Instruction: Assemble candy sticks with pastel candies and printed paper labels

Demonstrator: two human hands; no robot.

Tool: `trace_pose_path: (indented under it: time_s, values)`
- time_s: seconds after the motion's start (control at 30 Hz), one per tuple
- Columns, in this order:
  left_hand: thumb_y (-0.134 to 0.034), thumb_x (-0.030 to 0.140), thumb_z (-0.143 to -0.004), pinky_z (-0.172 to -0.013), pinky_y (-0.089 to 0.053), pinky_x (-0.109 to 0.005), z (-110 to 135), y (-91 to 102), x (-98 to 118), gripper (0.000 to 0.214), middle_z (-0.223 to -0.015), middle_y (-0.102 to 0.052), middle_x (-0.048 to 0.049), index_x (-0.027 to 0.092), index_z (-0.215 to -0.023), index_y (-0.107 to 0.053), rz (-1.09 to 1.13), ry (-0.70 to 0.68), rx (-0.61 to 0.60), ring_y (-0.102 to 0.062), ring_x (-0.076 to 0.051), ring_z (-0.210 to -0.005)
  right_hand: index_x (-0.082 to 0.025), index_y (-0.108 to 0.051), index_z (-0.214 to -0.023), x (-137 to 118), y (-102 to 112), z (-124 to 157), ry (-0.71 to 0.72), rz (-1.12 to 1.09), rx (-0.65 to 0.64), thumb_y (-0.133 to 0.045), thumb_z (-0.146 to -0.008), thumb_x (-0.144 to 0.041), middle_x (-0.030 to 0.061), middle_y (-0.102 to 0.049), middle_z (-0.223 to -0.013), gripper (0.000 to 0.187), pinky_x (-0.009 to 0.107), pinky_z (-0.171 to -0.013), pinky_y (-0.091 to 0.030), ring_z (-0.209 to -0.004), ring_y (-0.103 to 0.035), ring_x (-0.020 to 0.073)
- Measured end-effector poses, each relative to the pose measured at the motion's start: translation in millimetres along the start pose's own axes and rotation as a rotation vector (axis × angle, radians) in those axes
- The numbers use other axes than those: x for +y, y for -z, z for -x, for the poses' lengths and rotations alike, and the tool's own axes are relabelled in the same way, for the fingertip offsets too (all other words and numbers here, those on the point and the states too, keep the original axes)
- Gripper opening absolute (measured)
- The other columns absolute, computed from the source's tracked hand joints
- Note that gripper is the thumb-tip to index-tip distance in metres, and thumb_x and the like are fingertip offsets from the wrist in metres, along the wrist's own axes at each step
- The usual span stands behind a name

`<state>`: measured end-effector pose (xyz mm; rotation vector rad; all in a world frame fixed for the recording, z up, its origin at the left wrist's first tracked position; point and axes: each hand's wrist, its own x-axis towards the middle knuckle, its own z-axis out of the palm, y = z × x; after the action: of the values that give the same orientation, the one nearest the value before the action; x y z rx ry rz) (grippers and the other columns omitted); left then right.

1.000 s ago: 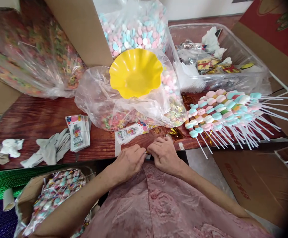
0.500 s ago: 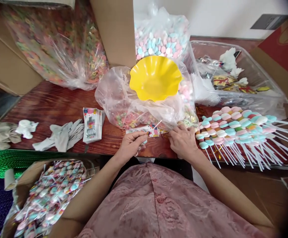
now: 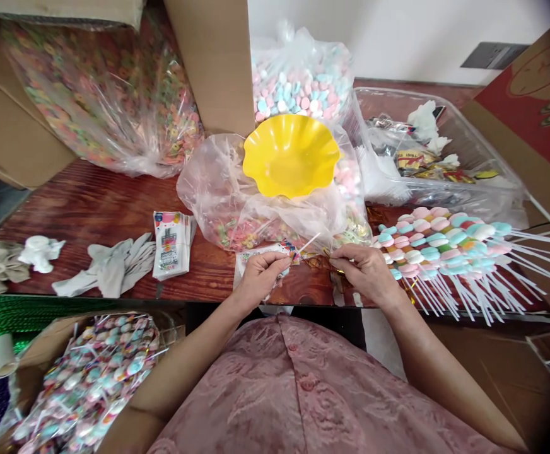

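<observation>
My left hand (image 3: 266, 272) is closed in a pinch around the neck of a bagged candy stick. The white stick (image 3: 310, 242) points up and right from the fingers, while the candy end is mostly hidden under the palm. My right hand (image 3: 362, 268) pinches at a thin gold twist tie (image 3: 320, 260), small and partly covered by the fingertips. Beneath the left hand lies a printed candy bag (image 3: 246, 260). Right of my right hand is a pile of candy skewers (image 3: 438, 243), pastel marshmallow-like pieces on white sticks.
A yellow wavy bowl (image 3: 291, 157) sits on plastic bags of candy (image 3: 256, 217). Leftward lie a stack of printed bags (image 3: 171, 246) and grey gloves (image 3: 114, 261). A clear bin (image 3: 473, 126) stands back right. Below left, a box (image 3: 43, 340) holds wrapped candy sticks.
My right hand has lifted from the gold ties beside the skewer pile and now pinches one near the left hand's stick. The left hand keeps its hold. The view has shifted slightly.
</observation>
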<state>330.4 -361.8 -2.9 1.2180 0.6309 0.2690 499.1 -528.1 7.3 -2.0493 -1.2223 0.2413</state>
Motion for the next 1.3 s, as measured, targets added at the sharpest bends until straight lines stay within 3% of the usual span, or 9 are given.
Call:
trace_pose_path:
  time_s: [0.17, 0.33, 0.57, 0.73, 0.87, 1.07, 1.23, 1.3]
  values:
    - [-0.073, 0.052, -0.070, -0.043, -0.034, -0.017, 0.8, 2.5, -2.3, 0.038, -0.056, -0.054, 0.0043, 0.015, -0.080, -0.072, -0.072, -0.001, 0.023, -0.044, -0.005, -0.045, -0.021, -0.070, -0.075, -3.3, -1.0, 4.2, 0.090, -0.120, 0.078, -0.059, -0.085, -0.021, 0.0005, -0.069, -0.075, 0.015, 0.029, -0.067, -0.047, -0.068, -0.063, 0.0152]
    - [-0.068, 0.048, -0.076, -0.043, -0.031, -0.018, -3.3, 1.6, -8.3, 0.034, -0.054, -0.049, 0.0052, 0.014, -0.079, -0.072, -0.190, -0.120, 0.018, -0.041, -0.005, -0.044, -0.021, -0.071, -0.076, -8.9, -5.8, 0.9, 0.120, -0.161, 0.075, -0.059, -0.084, -0.019, 0.0003, -0.071, -0.073, 0.014, 0.027, -0.064, -0.049, -0.066, -0.065, 0.0149]
    - [-0.066, 0.044, -0.077, -0.044, -0.035, -0.018, -3.4, 17.0, -4.8, 0.031, -0.059, -0.056, 0.0035, 0.014, -0.083, -0.074, -0.236, -0.163, 0.118, -0.044, -0.005, -0.045, -0.019, -0.074, -0.093, 0.1, -31.3, 10.3, 0.328, 0.137, -0.248, -0.049, -0.085, -0.007, 0.0040, -0.074, -0.085, 0.028, 0.027, -0.068, -0.046, -0.074, -0.066, 0.0152]
    - [-0.068, 0.045, -0.076, -0.046, -0.038, -0.019, 0.2, 25.9, -4.9, 0.034, -0.062, -0.060, 0.0023, 0.014, -0.087, -0.076, -0.245, -0.176, 0.176, -0.045, -0.005, -0.047, -0.018, -0.074, -0.094, -7.4, -45.8, 15.8, 0.492, 0.374, -0.350, -0.047, -0.086, -0.004, 0.0074, -0.070, -0.089, 0.032, 0.031, -0.072, -0.044, -0.084, -0.059, 0.0194]
    - [-0.067, 0.040, -0.078, -0.050, -0.040, -0.019, 2.7, 27.7, -7.3, 0.028, -0.062, -0.063, 0.0010, 0.015, -0.084, -0.077, -0.293, -0.213, 0.179, -0.049, -0.007, -0.052, -0.015, -0.073, -0.093, -22.3, -42.1, 13.0, 0.507, 0.479, -0.307, -0.049, -0.088, -0.007, 0.0112, -0.067, -0.102, 0.025, 0.034, -0.077, -0.043, -0.095, -0.054, 0.0228]
    - [-0.067, 0.037, -0.077, -0.054, -0.042, -0.020, 1.8, 29.6, -9.3, 0.025, -0.061, -0.064, 0.0008, 0.016, -0.084, -0.078, -0.266, -0.225, 0.153, -0.055, -0.011, -0.059, -0.017, -0.073, -0.092, -29.3, -44.2, 18.6, 0.538, 0.433, -0.303, -0.052, -0.088, -0.009, 0.0088, -0.067, -0.094, 0.023, 0.034, -0.074, -0.043, -0.086, -0.052, 0.0211]
    - [-0.068, 0.039, -0.076, -0.052, -0.041, -0.020, 1.4, 31.5, -9.9, 0.026, -0.065, -0.065, 0.0008, 0.015, -0.083, -0.077, -0.225, -0.212, 0.159, -0.051, -0.008, -0.055, -0.015, -0.070, -0.098, -23.8, -32.6, 14.7, 0.537, 0.289, -0.135, -0.051, -0.090, -0.009, 0.0093, -0.068, -0.095, 0.022, 0.033, -0.079, -0.045, -0.089, -0.054, 0.0198]
    - [-0.068, 0.039, -0.076, -0.050, -0.039, -0.020, 2.0, 31.9, -9.2, 0.026, -0.064, -0.064, 0.0013, 0.015, -0.082, -0.076, -0.217, -0.210, 0.156, -0.048, -0.007, -0.051, -0.016, -0.070, -0.092, -26.8, -28.5, 14.8, 0.526, 0.328, -0.150, -0.051, -0.091, -0.011, 0.0079, -0.067, -0.090, 0.020, 0.032, -0.076, -0.043, -0.086, -0.054, 0.0195]
